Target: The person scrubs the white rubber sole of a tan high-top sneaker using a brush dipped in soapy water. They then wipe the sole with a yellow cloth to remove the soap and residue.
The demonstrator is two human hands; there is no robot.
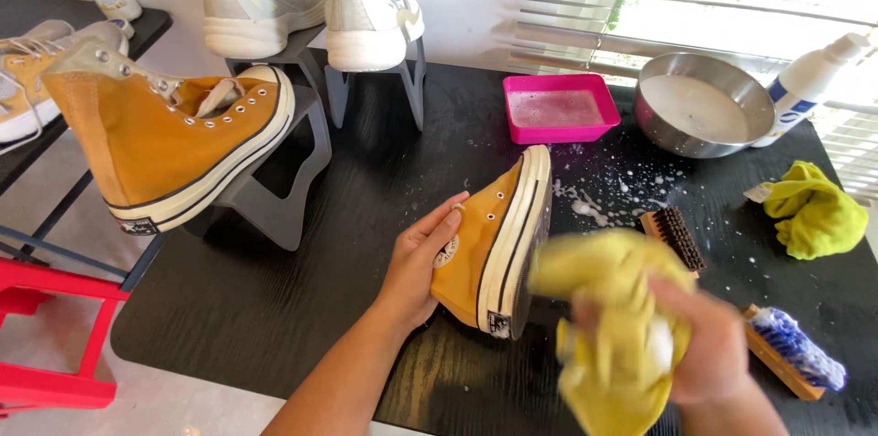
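My left hand grips a mustard-yellow high-top sneaker by its side, holding it on edge on the black table with the sole turned to the right. My right hand is closed on a bunched yellow cloth, blurred, just right of the sole. The cloth touches or nearly touches the sole's edge.
A matching sneaker rests on a grey stand, two white sneakers behind it. A pink tub of soapy water, a steel bowl, a white bottle, another yellow cloth, and two brushes lie right. Foam spots the table.
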